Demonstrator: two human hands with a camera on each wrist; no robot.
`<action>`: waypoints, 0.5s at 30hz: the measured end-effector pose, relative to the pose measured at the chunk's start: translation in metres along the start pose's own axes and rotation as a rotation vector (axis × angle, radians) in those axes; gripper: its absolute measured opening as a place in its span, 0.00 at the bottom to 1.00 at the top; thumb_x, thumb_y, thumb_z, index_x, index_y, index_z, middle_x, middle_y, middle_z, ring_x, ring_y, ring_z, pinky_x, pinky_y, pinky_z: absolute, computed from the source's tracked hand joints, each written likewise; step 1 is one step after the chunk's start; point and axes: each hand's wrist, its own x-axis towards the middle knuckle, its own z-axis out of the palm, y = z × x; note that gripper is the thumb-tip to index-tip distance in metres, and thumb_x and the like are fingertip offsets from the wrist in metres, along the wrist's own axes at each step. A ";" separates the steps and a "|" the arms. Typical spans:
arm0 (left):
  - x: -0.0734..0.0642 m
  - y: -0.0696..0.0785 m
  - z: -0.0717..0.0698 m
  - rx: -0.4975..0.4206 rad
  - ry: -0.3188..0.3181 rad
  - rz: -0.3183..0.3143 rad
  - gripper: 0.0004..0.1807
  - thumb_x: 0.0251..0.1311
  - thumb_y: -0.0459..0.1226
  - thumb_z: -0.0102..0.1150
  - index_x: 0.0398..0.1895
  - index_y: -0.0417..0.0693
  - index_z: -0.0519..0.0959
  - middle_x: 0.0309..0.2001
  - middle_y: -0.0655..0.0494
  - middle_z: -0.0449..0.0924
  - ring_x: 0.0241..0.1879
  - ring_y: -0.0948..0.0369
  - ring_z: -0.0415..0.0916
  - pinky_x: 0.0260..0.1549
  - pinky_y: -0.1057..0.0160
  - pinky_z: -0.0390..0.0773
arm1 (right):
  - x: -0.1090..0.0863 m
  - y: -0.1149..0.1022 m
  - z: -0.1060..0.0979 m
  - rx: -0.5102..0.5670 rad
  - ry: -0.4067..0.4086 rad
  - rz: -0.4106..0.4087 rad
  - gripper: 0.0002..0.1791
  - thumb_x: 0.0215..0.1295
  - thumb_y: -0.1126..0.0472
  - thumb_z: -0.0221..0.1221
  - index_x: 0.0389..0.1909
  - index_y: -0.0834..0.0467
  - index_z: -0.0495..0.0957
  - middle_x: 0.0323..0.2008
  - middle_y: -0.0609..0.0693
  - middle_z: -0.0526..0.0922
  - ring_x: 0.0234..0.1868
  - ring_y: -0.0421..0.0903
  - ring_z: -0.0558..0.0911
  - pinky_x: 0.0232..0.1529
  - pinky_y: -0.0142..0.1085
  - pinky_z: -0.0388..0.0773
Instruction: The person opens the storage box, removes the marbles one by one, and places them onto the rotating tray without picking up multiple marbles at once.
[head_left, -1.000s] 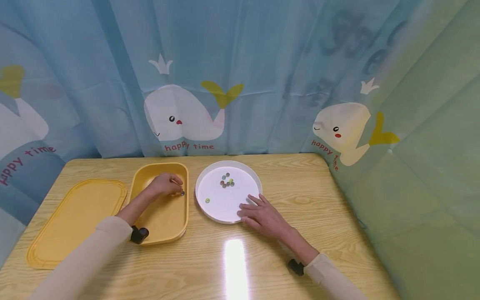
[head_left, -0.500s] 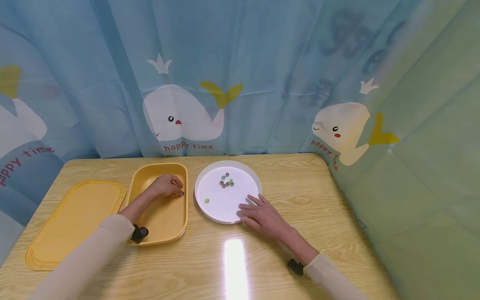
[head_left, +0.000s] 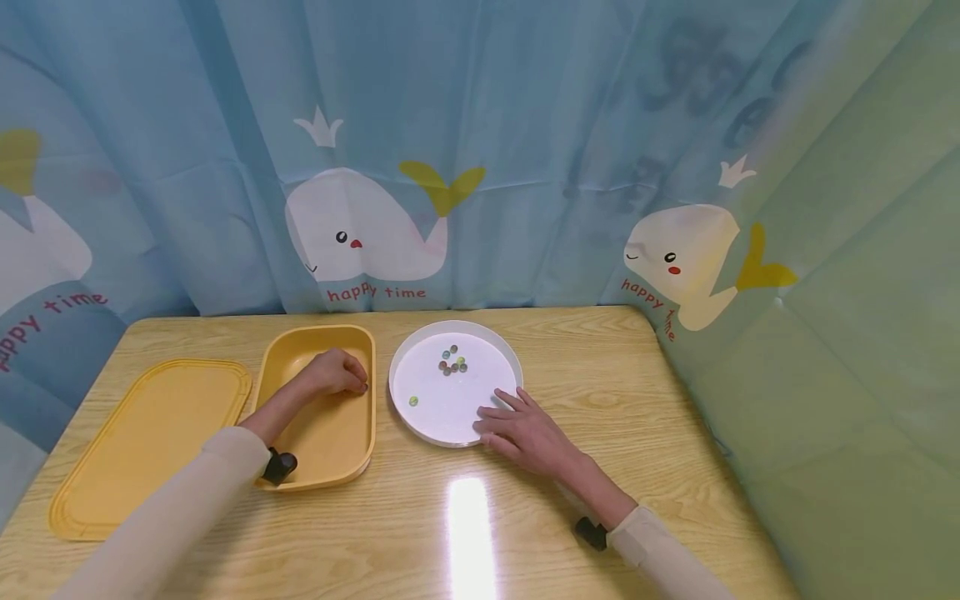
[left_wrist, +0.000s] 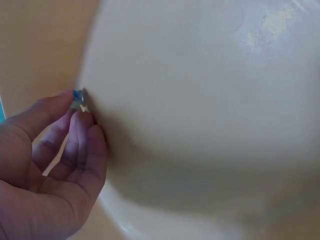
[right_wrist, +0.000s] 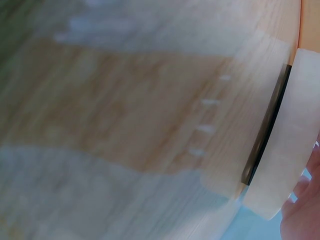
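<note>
My left hand (head_left: 336,372) reaches into the yellow rectangular bin (head_left: 322,454), close to its right wall. In the left wrist view, its thumb and fingertips pinch a small clear glass marble (left_wrist: 77,98) with a blue streak. The head view shows only a sliver of that marble. Fingers spread, my right hand (head_left: 528,433) rests over the near right rim of the round white tray (head_left: 405,429). The right wrist view catches part of the right hand (right_wrist: 305,210) beside the tray's outer wall (right_wrist: 285,145).
Several marbles (head_left: 453,367) cluster toward the back of the white tray, and a yellow-green marble (head_left: 413,401) lies apart at its left. A flat yellow lid (head_left: 153,442) lies left of the bin on the wooden table (head_left: 600,367). A blue curtain (head_left: 525,150) hangs behind.
The left thumb and fingers have closed in on the marble near the bin's right wall, covering most of it in the head view. The right hand and the tray have stayed still.
</note>
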 end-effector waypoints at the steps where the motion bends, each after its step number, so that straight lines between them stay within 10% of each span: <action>1: 0.000 0.001 0.000 0.009 -0.003 0.004 0.05 0.55 0.27 0.67 0.32 0.31 0.83 0.27 0.52 0.82 0.25 0.62 0.71 0.27 0.67 0.71 | 0.000 0.000 0.000 0.001 0.000 0.000 0.18 0.75 0.49 0.54 0.59 0.49 0.82 0.62 0.45 0.79 0.72 0.54 0.64 0.72 0.55 0.49; 15: -0.002 0.005 0.000 0.013 -0.010 -0.020 0.05 0.58 0.28 0.65 0.34 0.31 0.84 0.27 0.51 0.82 0.26 0.59 0.71 0.27 0.67 0.71 | 0.000 -0.001 -0.001 0.003 0.010 -0.003 0.19 0.76 0.48 0.52 0.58 0.49 0.83 0.61 0.46 0.79 0.72 0.54 0.64 0.71 0.56 0.50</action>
